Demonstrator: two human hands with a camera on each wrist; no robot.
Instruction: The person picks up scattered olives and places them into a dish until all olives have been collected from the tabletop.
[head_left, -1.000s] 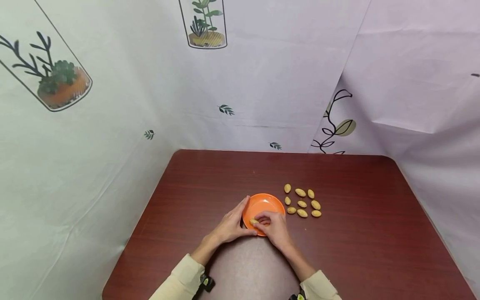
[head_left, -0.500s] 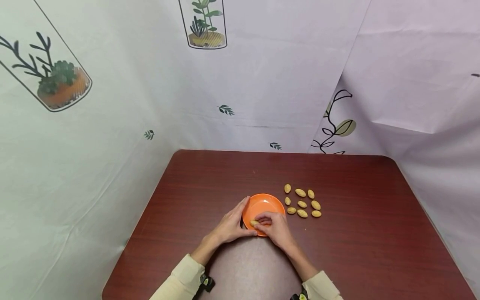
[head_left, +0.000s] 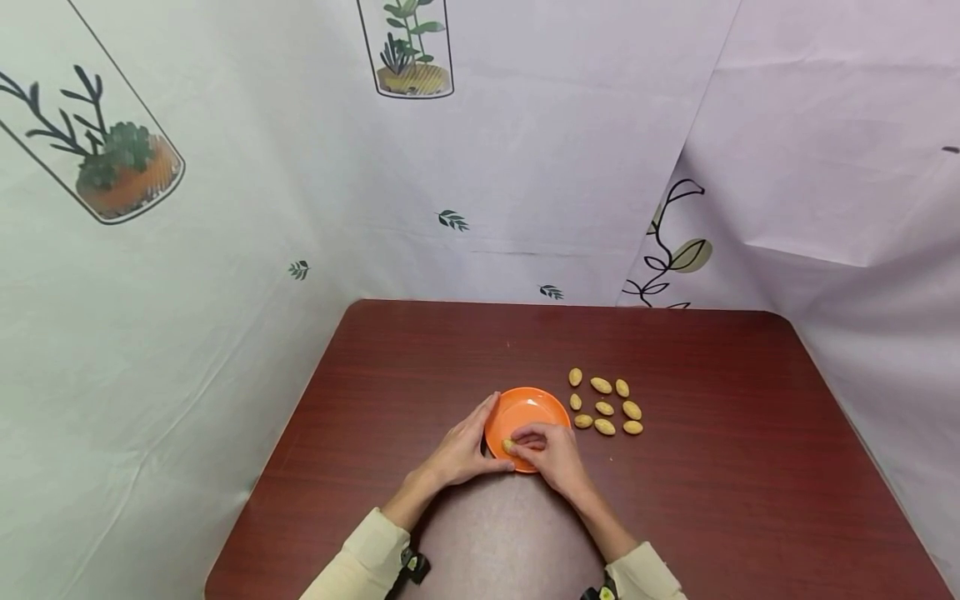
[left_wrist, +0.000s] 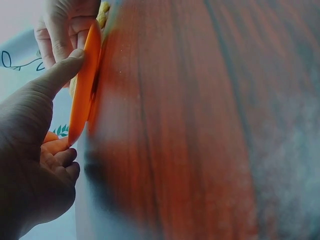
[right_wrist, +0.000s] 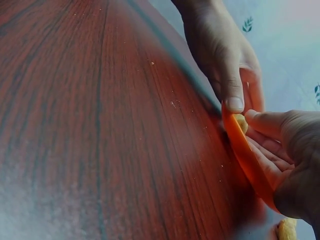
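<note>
An orange plate lies on the table, in front of the person. My left hand holds its left rim, the thumb at the near edge and the fingers along the far left side; the left wrist view shows the thumb on the rim. My right hand reaches over the plate and pinches a tan peanut between thumb and fingertips, low over the plate's near left part. In the right wrist view this peanut is partly covered by the thumb and the rim.
Several loose peanuts lie in rough rows on the dark red wooden table, just right of the plate. White cloth with printed plants hangs behind the table and on both sides. Tiny crumbs dot the tabletop.
The pinched peanut has turned slightly in the right fingertips. The left hand, the plate and the loose peanuts stay where they were.
</note>
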